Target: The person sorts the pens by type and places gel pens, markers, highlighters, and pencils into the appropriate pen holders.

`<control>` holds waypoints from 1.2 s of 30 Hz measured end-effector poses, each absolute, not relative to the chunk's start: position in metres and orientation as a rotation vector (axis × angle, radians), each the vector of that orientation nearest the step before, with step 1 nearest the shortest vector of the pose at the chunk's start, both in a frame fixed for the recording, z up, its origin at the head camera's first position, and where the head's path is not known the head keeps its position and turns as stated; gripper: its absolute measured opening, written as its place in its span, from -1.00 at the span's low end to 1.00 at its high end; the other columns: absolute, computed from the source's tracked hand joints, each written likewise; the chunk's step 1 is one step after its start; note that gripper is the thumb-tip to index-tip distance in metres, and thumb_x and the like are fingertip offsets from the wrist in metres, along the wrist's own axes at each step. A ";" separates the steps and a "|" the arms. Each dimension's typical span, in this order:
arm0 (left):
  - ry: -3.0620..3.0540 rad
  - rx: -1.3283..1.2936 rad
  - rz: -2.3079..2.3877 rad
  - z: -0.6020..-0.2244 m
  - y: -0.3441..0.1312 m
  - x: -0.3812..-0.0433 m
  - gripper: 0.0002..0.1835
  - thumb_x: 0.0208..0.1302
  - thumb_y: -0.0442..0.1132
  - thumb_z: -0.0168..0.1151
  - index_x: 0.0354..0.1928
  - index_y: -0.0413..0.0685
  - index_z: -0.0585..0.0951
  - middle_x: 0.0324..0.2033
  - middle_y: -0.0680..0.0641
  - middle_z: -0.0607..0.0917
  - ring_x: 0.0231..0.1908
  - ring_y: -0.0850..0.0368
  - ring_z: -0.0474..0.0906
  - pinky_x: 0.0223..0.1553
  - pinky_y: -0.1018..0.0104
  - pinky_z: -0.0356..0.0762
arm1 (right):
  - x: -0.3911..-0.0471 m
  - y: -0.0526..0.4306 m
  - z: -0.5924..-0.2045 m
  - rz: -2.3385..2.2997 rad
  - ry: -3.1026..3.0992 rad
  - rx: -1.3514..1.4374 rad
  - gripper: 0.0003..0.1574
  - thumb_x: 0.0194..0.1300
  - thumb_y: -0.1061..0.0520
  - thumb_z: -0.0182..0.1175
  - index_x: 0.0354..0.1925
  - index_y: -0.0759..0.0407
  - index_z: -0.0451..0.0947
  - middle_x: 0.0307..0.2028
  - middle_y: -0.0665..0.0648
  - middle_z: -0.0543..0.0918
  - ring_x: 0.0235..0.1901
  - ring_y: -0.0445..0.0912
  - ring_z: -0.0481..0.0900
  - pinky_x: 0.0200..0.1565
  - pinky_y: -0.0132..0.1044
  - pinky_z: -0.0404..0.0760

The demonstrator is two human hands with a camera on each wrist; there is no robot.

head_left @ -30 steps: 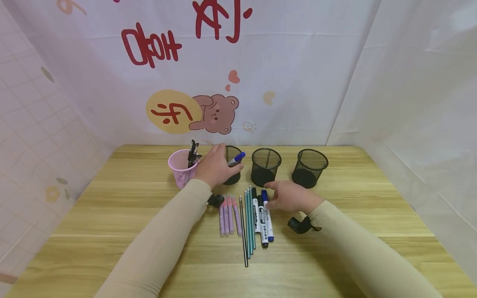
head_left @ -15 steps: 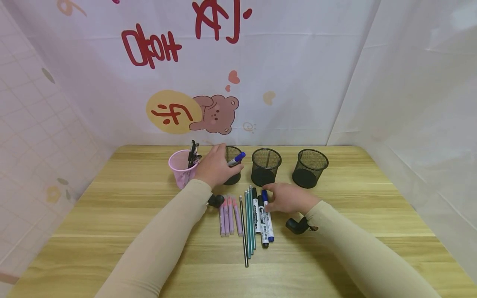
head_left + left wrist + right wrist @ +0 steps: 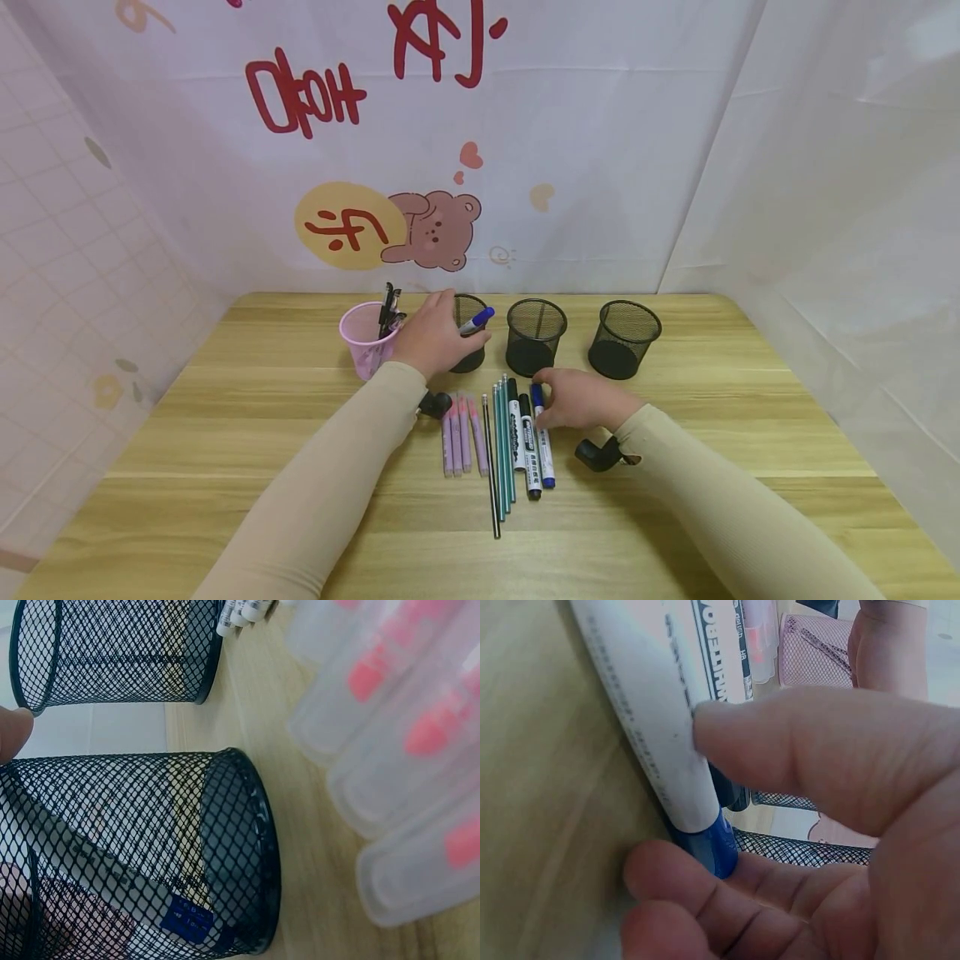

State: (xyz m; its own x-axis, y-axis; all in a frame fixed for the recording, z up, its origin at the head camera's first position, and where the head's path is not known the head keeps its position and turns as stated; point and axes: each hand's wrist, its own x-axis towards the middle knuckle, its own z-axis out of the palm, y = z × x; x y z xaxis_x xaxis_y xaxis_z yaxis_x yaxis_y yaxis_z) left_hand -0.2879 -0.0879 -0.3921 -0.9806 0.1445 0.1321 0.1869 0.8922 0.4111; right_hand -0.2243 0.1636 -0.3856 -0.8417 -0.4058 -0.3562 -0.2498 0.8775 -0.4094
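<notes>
White backdrop (image 3: 600, 125) is hanging behind the wooden table (image 3: 187, 433), showing red lettering (image 3: 475, 46), a brown cartoon bear (image 3: 435, 232) touching a yellow disc (image 3: 337, 257), pink heart (image 3: 470, 155) above. Left panel (image 3: 45, 242) is showing a faint grid, yellow flower (image 3: 107, 390).

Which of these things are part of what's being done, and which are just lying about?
Seemingly part of it:
left hand
black cup it grips
standing marker inside that cup
right hand
blue marker it pinches

Just about, perhaps for later:
two black markers
pencils
purple pens
two other cups, also black
pink cup holding black pens
</notes>
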 end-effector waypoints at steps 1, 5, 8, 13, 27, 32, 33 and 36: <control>-2.960 -0.260 -0.658 -0.392 -0.088 -0.288 0.20 0.18 0.58 0.20 0.62 -0.09 0.18 0.57 -0.14 0.33 0.52 -0.13 0.36 0.48 -0.08 0.43 | -0.224 0.163 -0.385 -0.486 2.608 -0.478 -0.06 0.18 0.02 0.52 0.42 0.29 0.40 -0.25 0.07 0.72 -0.28 -0.09 0.61 -0.23 -0.25 0.56; -2.960 -0.257 -0.660 -0.392 -0.088 -0.287 0.19 0.18 0.58 0.20 0.62 -0.09 0.18 0.57 -0.14 0.33 0.51 -0.14 0.36 0.48 -0.08 0.43 | -0.223 0.163 -0.384 -0.477 2.616 -0.469 -0.10 0.17 0.02 0.51 0.38 0.29 0.41 -0.24 0.09 0.70 -0.26 -0.07 0.60 -0.20 -0.23 0.56; -2.959 -0.257 -0.662 -0.392 -0.088 -0.287 0.19 0.17 0.57 0.21 0.62 -0.08 0.19 0.56 -0.14 0.34 0.51 -0.14 0.38 0.47 -0.08 0.44 | -0.222 0.164 -0.384 -0.476 2.627 -0.464 -0.15 0.14 0.06 0.49 0.33 0.30 0.43 -0.25 0.11 0.67 -0.26 -0.06 0.58 -0.21 -0.24 0.54; -2.957 -0.258 -0.662 -0.392 -0.088 -0.287 0.19 0.18 0.57 0.22 0.61 -0.09 0.19 0.55 -0.14 0.35 0.50 -0.14 0.39 0.47 -0.07 0.45 | -0.223 0.166 -0.385 -0.481 2.641 -0.445 -0.23 0.08 0.16 0.43 0.25 0.30 0.45 -0.27 0.14 0.63 -0.30 -0.04 0.57 -0.32 -0.26 0.49; -2.954 -0.274 -0.622 -0.391 -0.086 -0.288 0.18 0.19 0.56 0.20 0.59 -0.14 0.21 0.54 -0.16 0.36 0.50 -0.11 0.38 0.49 -0.04 0.42 | -0.225 0.168 -0.390 -0.479 2.676 -0.400 -0.29 0.07 0.14 0.44 0.19 0.27 0.50 -0.28 0.13 0.63 -0.29 -0.03 0.57 -0.28 -0.27 0.48; -2.965 -0.266 -0.615 -0.390 -0.086 -0.287 0.19 0.19 0.57 0.20 0.60 -0.13 0.19 0.56 -0.16 0.34 0.51 -0.12 0.37 0.49 -0.05 0.41 | -0.226 0.169 -0.391 -0.508 2.674 -0.382 -0.29 0.07 0.14 0.46 0.18 0.27 0.49 -0.28 0.13 0.63 -0.29 -0.03 0.58 -0.31 -0.28 0.48; -2.965 -0.266 -0.616 -0.390 -0.086 -0.287 0.19 0.19 0.57 0.20 0.60 -0.13 0.19 0.56 -0.16 0.34 0.51 -0.12 0.37 0.49 -0.05 0.41 | -0.226 0.170 -0.391 -0.516 2.674 -0.380 -0.29 0.07 0.14 0.46 0.18 0.27 0.49 -0.28 0.13 0.63 -0.30 -0.03 0.58 -0.32 -0.28 0.48; -2.965 -0.265 -0.619 -0.390 -0.086 -0.287 0.19 0.19 0.57 0.20 0.61 -0.13 0.19 0.56 -0.16 0.34 0.51 -0.12 0.37 0.49 -0.06 0.42 | -0.225 0.170 -0.391 -0.537 2.677 -0.369 -0.31 0.09 0.14 0.47 0.17 0.26 0.49 -0.29 0.13 0.63 -0.32 -0.04 0.58 -0.35 -0.29 0.48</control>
State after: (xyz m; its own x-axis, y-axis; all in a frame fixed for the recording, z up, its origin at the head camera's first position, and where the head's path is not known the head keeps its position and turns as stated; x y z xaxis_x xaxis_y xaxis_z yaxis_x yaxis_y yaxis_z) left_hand -0.2872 -0.0864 -0.3902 -0.9797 0.1492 0.1337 0.1903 0.9021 0.3874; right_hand -0.2250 0.1699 -0.3913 -0.8918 -0.3241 -0.3157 -0.1771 0.8922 -0.4154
